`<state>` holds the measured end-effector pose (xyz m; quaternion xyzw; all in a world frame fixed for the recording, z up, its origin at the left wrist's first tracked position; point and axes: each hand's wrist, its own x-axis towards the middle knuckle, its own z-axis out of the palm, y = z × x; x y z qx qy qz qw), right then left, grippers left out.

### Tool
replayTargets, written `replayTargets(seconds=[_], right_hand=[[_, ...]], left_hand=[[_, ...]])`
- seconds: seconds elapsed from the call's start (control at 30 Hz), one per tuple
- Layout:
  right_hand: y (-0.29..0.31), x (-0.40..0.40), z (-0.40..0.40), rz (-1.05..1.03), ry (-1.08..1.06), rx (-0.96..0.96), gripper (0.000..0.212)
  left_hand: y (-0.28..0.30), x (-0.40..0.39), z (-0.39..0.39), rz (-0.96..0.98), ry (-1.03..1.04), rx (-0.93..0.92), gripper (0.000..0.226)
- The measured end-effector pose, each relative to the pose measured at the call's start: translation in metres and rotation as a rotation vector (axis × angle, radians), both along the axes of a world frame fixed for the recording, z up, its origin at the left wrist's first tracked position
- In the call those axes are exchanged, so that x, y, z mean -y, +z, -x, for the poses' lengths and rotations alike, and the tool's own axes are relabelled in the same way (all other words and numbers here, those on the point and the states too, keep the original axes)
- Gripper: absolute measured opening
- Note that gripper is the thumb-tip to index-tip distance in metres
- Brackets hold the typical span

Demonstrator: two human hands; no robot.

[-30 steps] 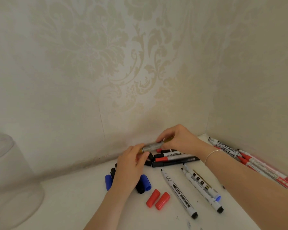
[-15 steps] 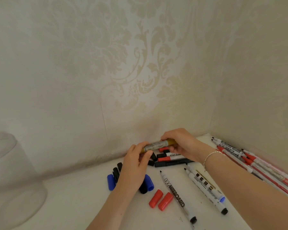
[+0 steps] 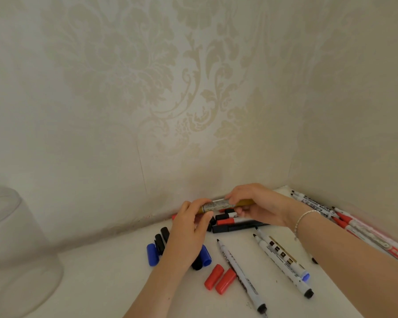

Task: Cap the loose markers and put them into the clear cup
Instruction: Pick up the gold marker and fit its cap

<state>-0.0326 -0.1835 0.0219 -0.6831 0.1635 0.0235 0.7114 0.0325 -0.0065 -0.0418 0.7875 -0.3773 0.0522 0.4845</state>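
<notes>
White surface: a matt tabletop (image 3: 106,278) set into a corner, with specks of dirt near its front edge.
Walls: cream damask wallpaper (image 3: 170,88) on the back and right sides, meeting at the far right.
Clear cup: one (image 3: 16,244), at the far left edge, well apart from the markers.
Blue caps: two (image 3: 152,254), lying either side of the left wrist.
Black caps: at least three loose (image 3: 159,243), some hidden under the hand.
Left hand: (image 3: 190,228) fingers curled round one end of the gold marker (image 3: 216,204), held above the table.
Red caps: two (image 3: 220,278), side by side.
Uncapped white markers: three (image 3: 283,260), fanned out at the front.
Right hand: (image 3: 257,205) gripping the gold marker's other end; a bracelet (image 3: 305,218) on the wrist.
Right-wall markers: a row (image 3: 354,223), count unclear.
</notes>
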Motion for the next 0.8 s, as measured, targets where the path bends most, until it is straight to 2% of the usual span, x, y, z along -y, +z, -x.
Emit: replayTargets(seconds=[0.1,0.17,0.23,0.37,0.5,0.57,0.7,0.77,0.8], right_hand=[[-0.005,0.008,0.002,0.039,-0.063,0.058,0.015],[-0.009,0.01,0.002,0.217,-0.154,0.078,0.018],[-0.016,0.011,0.0,0.458,-0.218,0.066,0.018],[-0.032,0.016,-0.005,0.731,-0.299,0.076,0.021],[-0.043,0.019,-0.005,1.131,-0.301,0.028,0.021],[-0.048,0.018,-0.006,1.261,-0.291,0.021,0.025],[-0.046,0.007,-0.006,1.37,-0.347,0.12,0.022],[-0.033,-0.007,-0.005,1.293,-0.288,0.089,0.013],[-0.023,-0.015,-0.005,1.195,-0.188,-0.01,0.01]], left_hand=[[-0.004,-0.001,-0.003,-0.039,0.016,-0.004,0.049],[-0.01,-0.004,-0.01,-0.06,0.077,0.014,0.059],[-0.013,-0.006,-0.016,-0.074,0.122,0.04,0.054],[-0.015,-0.005,-0.015,-0.118,0.12,0.068,0.034],[-0.015,-0.005,-0.013,-0.149,0.086,0.129,0.024],[-0.015,-0.005,-0.012,-0.169,0.075,0.132,0.021],[-0.014,-0.005,-0.012,-0.205,0.074,0.111,0.021],[-0.013,-0.005,-0.014,-0.195,0.082,0.108,0.02],[-0.013,-0.006,-0.015,-0.197,0.096,0.106,0.02]])
